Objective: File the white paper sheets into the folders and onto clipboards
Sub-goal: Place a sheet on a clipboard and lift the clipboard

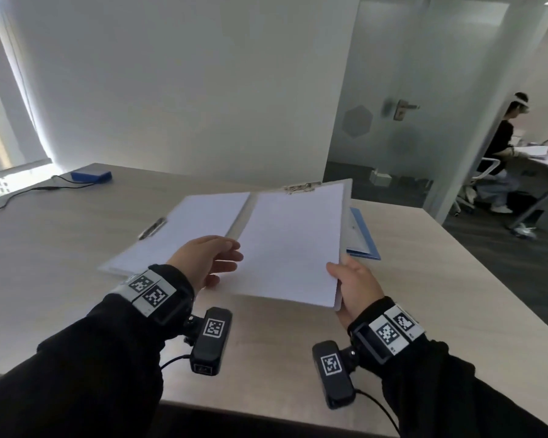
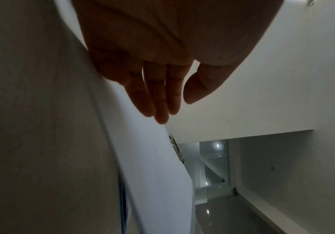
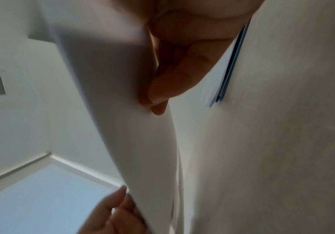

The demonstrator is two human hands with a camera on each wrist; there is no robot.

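My right hand (image 1: 345, 275) grips the near right corner of a clipboard (image 1: 347, 197) bearing white paper sheets (image 1: 291, 245), thumb on top, and holds it tilted above the table. Its metal clip (image 1: 301, 187) is at the far end. The right wrist view shows my fingers (image 3: 174, 79) under the sheets (image 3: 122, 118). My left hand (image 1: 225, 257) is open with straight fingers (image 2: 158, 102) at the sheets' left edge (image 2: 152, 158). A second clipboard (image 1: 184, 229) with white paper lies flat on the left, its clip (image 1: 152, 227) at its left side. A blue folder (image 1: 366, 238) lies underneath on the right.
The wooden table (image 1: 76, 279) carries a blue box (image 1: 91, 176) with a black cable at the far left. The table's right edge is close to the folder. Beyond a glass door, a seated person (image 1: 500, 147) works at another desk.
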